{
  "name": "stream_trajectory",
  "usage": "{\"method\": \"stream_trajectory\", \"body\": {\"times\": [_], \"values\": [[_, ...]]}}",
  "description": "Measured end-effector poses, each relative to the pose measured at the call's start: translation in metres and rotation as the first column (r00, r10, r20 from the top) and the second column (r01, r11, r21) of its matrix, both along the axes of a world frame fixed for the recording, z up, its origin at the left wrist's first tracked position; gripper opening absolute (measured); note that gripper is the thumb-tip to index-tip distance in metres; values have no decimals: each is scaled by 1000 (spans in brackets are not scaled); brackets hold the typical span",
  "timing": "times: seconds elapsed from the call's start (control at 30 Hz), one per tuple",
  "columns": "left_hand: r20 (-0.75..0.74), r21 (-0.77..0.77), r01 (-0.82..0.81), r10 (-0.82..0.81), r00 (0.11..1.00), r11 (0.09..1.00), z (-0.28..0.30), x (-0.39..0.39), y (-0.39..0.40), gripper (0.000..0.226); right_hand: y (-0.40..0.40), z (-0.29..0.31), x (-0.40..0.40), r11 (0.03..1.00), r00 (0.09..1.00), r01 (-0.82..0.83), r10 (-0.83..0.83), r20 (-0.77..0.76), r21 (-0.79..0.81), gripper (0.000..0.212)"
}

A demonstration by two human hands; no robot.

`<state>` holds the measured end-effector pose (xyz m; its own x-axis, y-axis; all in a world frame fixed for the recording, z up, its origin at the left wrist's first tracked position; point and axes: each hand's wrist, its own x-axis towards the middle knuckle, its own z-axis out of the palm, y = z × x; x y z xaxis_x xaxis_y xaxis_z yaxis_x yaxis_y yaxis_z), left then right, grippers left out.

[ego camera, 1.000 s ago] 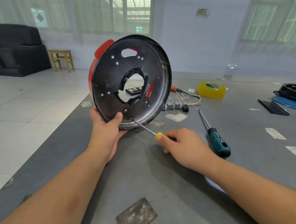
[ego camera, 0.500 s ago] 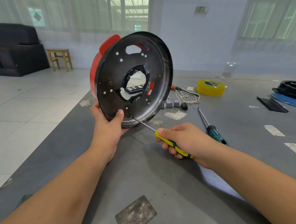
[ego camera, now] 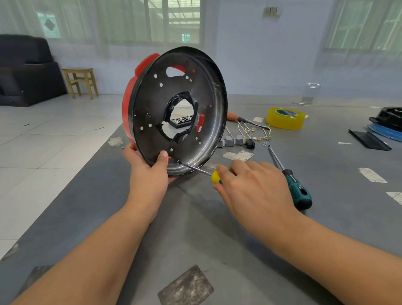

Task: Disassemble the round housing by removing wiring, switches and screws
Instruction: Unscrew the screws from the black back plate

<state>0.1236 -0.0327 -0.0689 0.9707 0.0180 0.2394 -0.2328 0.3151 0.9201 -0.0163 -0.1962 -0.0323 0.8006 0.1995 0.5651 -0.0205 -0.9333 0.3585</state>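
Note:
The round housing (ego camera: 151, 106), black inside with a red outer shell, stands on edge on the grey table (ego camera: 213, 236), its open side facing me. My left hand (ego camera: 146, 174) grips its lower rim, thumb on the inner face. My right hand (ego camera: 252, 189) holds a yellow-handled screwdriver (ego camera: 215, 176). The thin shaft of the tool points left, and its tip sits at a hole near the housing's bottom edge. Removed white wiring (ego camera: 251, 129) and small grey switches (ego camera: 234, 140) lie on the table behind the housing.
A green-handled screwdriver (ego camera: 297, 190) lies just right of my right hand. Farther back are a yellow tape roll (ego camera: 284, 117), an orange-handled tool (ego camera: 233, 117) and a small black block (ego camera: 180, 122) seen through the housing's centre hole. Another black housing on a blue base (ego camera: 401, 126) sits at far right.
My right hand has rolled over the screwdriver handle, so its back now faces me and hides most of the handle. The housing has tilted slightly. The tip stays at the same hole.

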Motion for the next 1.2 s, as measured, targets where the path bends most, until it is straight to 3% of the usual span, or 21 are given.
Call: {"method": "stream_trajectory", "body": {"times": [0.17,0.3,0.33,0.4,0.5,0.57,0.6,0.67,0.77,0.83,0.93,1.0,1.13,1.2], "values": [[-13,1,-71,71,997,997,0,3,3,42,13,1,3,954,997,37,-17,-70,297,36],[0,48,-115,116,993,992,-3,7,4,43,12,6,4,735,992,-83,127,-17,673,43],[0,52,-126,127,992,991,-3,7,4,43,10,7,4,625,986,-114,164,14,772,44],[-14,39,-154,155,988,987,-2,8,4,46,8,7,5,297,971,-162,217,99,941,43],[-75,-18,-187,185,980,982,-1,9,5,44,6,8,7,-160,948,-222,197,251,962,35],[-103,-33,-189,185,977,981,0,9,6,40,4,8,8,-359,921,-268,176,346,894,29],[-111,-35,-189,184,977,981,1,10,6,40,4,8,9,-407,907,-288,176,384,867,28],[-113,-21,-191,187,976,981,0,10,5,40,2,5,11,-347,900,-309,194,391,885,23],[-103,36,-203,206,973,979,-2,11,6,41,-1,0,11,-128,928,-271,229,295,954,20],[-102,49,-199,203,974,979,-3,11,7,40,-3,-1,10,-6,943,-253,221,248,967,29],[-103,40,-181,184,978,983,-3,12,6,40,-11,-1,9,258,972,-218,143,186,941,40],[-106,47,-179,183,977,983,-2,12,6,39,-16,-2,9,316,981,-190,93,169,929,33],[-120,18,-158,159,980,987,-3,12,7,38,-21,-5,12,331,986,-154,109,124,931,11],[-111,44,-162,165,980,986,-3,11,7,38,-22,-3,11,453,982,-178,139,128,874,18]]}}
